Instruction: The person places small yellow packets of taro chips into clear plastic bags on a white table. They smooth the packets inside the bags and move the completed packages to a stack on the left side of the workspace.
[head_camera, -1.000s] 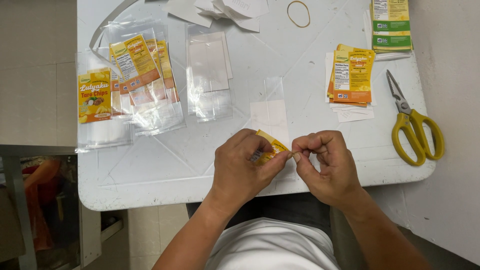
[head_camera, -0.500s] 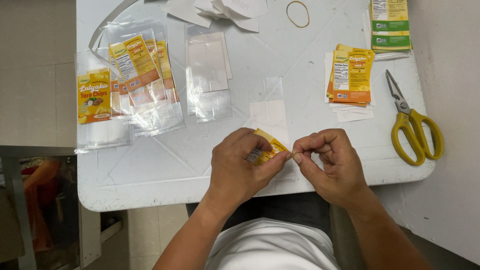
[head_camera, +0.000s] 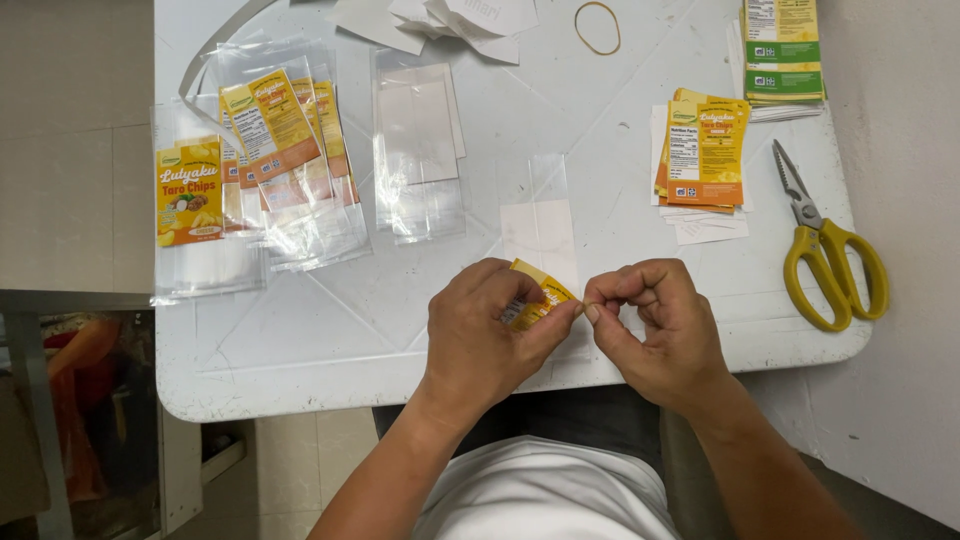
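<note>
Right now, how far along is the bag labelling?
Done: labelled bags lie piled at the table's left. In hand: the left hand holds an orange label, and the right hand pinches at its edge. Left: a label stack at right and plain clear bags at centre.

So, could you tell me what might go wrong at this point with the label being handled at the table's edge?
1. The left hand pinches the yellow label while the right hand picks at its corner; it could tear or crease.
2. The work sits at the table edge, so a slip could send the label to the floor.
3. The clear bag lies loose just beyond the hands and could get nudged askew.
</note>
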